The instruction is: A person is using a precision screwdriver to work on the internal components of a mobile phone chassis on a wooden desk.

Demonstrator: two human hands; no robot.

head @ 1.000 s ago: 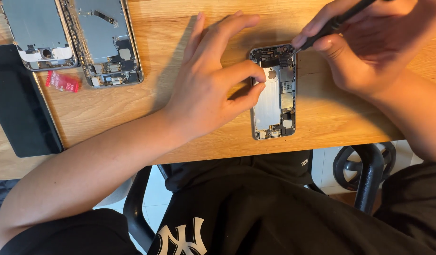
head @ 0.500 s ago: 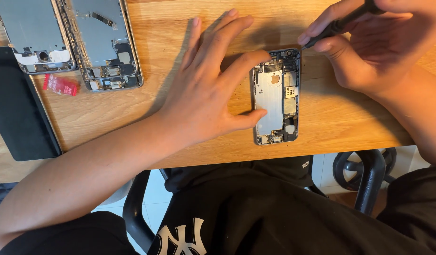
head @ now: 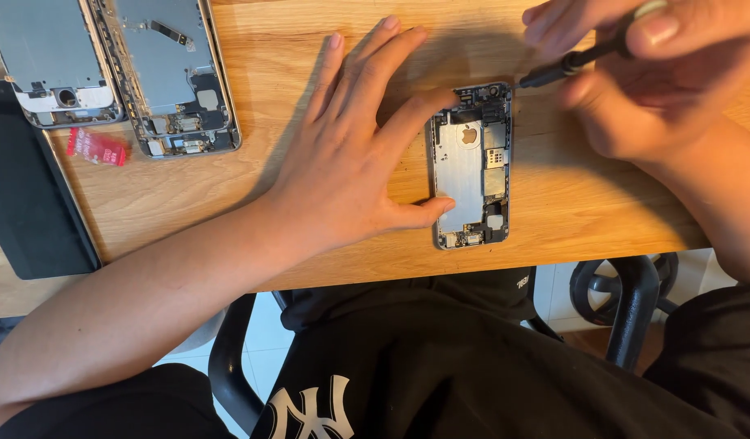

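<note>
Wooden table (head: 310, 49) fills most of what I can see from here, pale and grainy, with a person in a dark shirt sitting close against its near edge. Off at the far left lies a black pad (head: 25, 203), and above it two gutted phone shells (head: 119, 69) sit side by side, their insides bare. A small red packet (head: 97, 147) lies just beside them.

Near the middle right is the phone being worked on, an opened phone (head: 471, 165) lying flat with its metal plate and boards showing. The left hand (head: 350, 162) is spread wide and flat on the wood, its forefinger touching the phone's top left corner and its thumb pressing the lower left side, pinning the phone in place. The right hand (head: 643, 73) is curled around a thin black screwdriver (head: 570, 61), whose tip hovers at the phone's top right corner, close to the camera part; the hand is blurred, so I cannot tell whether the tip touches.

To my eye the step in hand is seating the tool on a fastener at that upper corner. I would judge the next move wants a steady bracing hand and a straight, gentle placement of the tip, since the parts there are tiny.
</note>
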